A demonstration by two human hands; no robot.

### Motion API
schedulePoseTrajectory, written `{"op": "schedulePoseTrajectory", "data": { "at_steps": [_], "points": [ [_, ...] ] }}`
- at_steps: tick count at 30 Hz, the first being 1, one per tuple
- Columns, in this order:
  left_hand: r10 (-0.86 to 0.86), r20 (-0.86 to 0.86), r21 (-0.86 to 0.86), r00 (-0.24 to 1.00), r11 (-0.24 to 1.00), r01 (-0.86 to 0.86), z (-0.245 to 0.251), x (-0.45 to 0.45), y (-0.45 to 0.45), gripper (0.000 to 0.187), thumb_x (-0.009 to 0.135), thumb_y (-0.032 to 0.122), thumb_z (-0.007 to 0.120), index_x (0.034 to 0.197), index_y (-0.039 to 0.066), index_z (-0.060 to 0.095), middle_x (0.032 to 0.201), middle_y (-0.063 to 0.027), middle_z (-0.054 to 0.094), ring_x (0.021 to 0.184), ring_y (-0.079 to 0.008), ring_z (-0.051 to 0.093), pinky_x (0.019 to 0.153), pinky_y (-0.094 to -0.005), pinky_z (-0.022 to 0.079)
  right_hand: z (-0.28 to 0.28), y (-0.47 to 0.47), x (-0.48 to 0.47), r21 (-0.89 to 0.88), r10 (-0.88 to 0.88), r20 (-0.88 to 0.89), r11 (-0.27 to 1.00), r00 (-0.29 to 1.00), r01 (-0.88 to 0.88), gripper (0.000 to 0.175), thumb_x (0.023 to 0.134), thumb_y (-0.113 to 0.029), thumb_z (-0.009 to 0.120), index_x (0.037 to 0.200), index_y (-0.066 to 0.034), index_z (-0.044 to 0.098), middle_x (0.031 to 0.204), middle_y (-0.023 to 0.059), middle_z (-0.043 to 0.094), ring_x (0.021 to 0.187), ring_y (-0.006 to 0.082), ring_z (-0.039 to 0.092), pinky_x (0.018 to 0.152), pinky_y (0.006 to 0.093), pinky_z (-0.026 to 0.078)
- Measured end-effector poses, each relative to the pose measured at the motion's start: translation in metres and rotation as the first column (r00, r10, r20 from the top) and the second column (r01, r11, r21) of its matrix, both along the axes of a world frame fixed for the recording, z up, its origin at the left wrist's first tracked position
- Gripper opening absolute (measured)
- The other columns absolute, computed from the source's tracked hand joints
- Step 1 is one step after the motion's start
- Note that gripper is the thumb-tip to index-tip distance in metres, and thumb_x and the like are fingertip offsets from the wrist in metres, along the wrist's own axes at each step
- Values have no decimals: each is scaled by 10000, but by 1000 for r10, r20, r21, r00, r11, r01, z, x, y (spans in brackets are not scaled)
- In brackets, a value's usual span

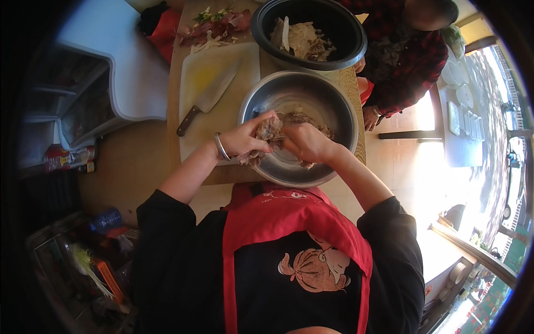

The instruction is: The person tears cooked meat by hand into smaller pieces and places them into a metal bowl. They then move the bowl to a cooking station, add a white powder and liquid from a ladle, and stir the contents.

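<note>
My left hand (247, 137), a silver bracelet at its wrist, grips a chunk of cooked meat on the bone (269, 128) above the left side of a steel bowl (352, 137). Against the same chunk, my right hand (306, 142) is closed with its fingers on the meat; its fingertips are partly hidden. More meat pieces (297, 117) lie in the bowl. Beyond it stands a large black pot (308, 64) holding pale meat and bones (302, 39). A cleaver-like kitchen knife (215, 92) rests on the white cutting board (190, 146) to the left.
Onion skins and vegetable scraps (225, 25) lie at the far left of the wooden table (208, 177). Another person in a plaid shirt (425, 83) sits at the far right, hands near the table edge. A white chest-like unit (137, 83) stands at left.
</note>
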State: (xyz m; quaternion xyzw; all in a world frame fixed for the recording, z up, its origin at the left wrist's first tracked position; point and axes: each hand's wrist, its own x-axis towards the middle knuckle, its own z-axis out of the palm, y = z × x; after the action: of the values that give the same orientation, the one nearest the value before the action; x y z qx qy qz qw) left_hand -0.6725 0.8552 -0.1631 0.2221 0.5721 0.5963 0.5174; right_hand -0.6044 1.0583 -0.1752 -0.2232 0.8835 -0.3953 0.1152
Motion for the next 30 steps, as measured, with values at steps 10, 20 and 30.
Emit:
{"op": "schedulePoseTrajectory", "data": {
  "at_steps": [10, 20, 30],
  "points": [
    [-343, 61, -171, 937, 922, 348, 34, -16, -5, 502, 786, -16, 641, 1176, 154, 374, 892, -27, 521, 692, -91, 532, 546, -236, 449, 3, -2, 10, 71, 190, -215, 981, 958, -179, 155, 781, -160, 566, 760, -15, 515, 614, 202, 550, 638, 394, 561, 619, 479, 440],
    [-520, -201, -131, 830, 854, 504, 46, -22, -7, 477, 804, -35, 609, 1180, 113, 357, 915, -38, 534, 771, -109, 542, 629, -253, 479, 19, -1, 11, 38, 295, -265, 955, 918, -295, 160, 693, -128, 609, 739, -19, 501, 620, 180, 542, 658, 374, 563, 664, 445, 448],
    [-195, -77, 89, 978, 976, 201, 37, -58, -38, 512, 721, 29, 683, 1156, 36, 413, 968, -57, 505, 785, -129, 541, 685, -274, 454, -18, 25, 4, 212, 158, -264, 972, 951, -102, 261, 684, -135, 640, 914, -50, 550, 712, 107, 571, 743, 288, 573, 780, 364, 430]
  ]
}}
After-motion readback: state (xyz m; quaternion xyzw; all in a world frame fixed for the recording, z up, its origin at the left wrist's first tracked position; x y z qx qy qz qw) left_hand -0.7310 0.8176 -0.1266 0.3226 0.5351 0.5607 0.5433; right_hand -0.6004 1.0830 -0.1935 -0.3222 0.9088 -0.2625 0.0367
